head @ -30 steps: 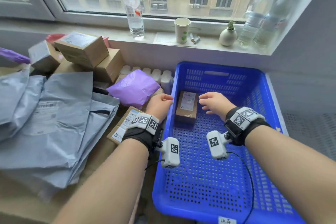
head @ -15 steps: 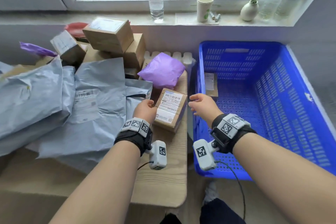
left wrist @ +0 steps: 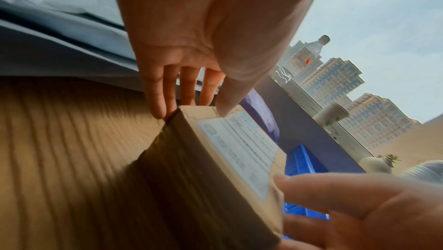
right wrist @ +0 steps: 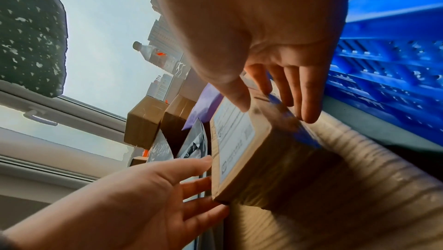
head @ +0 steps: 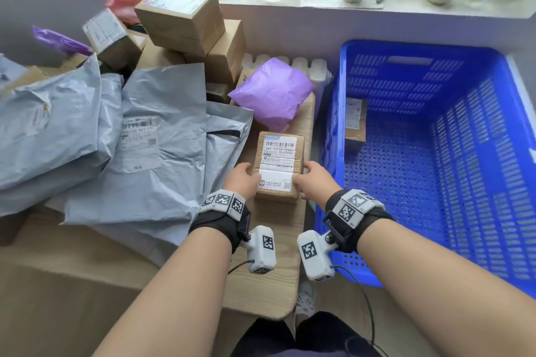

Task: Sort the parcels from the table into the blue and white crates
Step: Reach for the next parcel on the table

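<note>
**Room round the box**

Cardboard box (head: 278,166) sits on the wooden table (head: 268,281) w/ bare wood on its near side. Far side blocked: purple mailer (head: 271,93) just beyond. Left: grey mailers (head: 162,151) crowd close. Right: blue crate (head: 435,153) wall stands just past table edge; crate floor mostly open, small parcel (head: 355,122) in far-left corner.
</note>
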A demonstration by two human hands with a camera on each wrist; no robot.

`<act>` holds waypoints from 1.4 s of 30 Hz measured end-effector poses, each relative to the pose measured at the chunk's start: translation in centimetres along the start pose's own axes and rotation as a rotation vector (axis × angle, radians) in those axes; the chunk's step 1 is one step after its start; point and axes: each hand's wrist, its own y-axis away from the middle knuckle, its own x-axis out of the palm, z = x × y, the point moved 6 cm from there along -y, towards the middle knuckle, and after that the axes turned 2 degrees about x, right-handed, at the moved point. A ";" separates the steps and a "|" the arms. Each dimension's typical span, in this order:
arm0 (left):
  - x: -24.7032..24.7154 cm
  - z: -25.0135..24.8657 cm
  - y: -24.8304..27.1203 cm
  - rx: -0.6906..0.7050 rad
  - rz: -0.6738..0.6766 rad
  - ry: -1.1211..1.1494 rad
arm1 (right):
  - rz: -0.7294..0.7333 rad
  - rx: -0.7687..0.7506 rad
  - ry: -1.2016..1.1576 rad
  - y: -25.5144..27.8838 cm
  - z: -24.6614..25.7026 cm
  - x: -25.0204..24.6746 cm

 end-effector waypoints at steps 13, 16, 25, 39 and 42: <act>1.1 3.8 1.5 -0.035 -0.076 0.298 | 0.038 0.062 -0.029 0.9 -0.6 1.2; 0.1 3.5 1.7 -0.030 -0.068 0.450 | 0.013 0.056 -0.137 1.8 -0.1 0.8; -7.8 -1.5 5.2 0.185 -0.017 0.738 | -0.057 -0.158 -0.421 8.6 5.7 -1.0; -16.9 -10.0 13.5 0.538 0.041 0.719 | -0.224 -0.498 -0.579 19.0 13.9 -6.2; -18.2 -11.1 14.4 0.596 0.017 0.710 | -0.245 -0.575 -0.564 20.9 15.0 -7.0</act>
